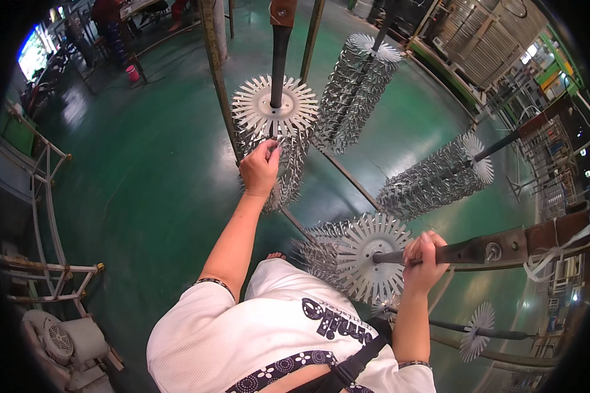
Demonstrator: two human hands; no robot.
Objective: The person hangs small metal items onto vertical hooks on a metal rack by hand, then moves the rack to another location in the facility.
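Observation:
My left hand reaches forward, its thumb and fingers pinched together just under the slotted metal disc of a hanging rack. Something small and dark shows at the fingertips, too small to name. Below the disc, the rack carries dense rows of shiny metal pieces. My right hand is wrapped round the dark rod of a nearer rack at the right. That rack's slotted disc is tilted toward me, with metal pieces crowded behind it.
Two more loaded racks hang farther back and to the right. Another slotted disc sits at lower right. Metal frame bars stand beside the far rack. A motor-like machine and a rail frame lie left on the green floor.

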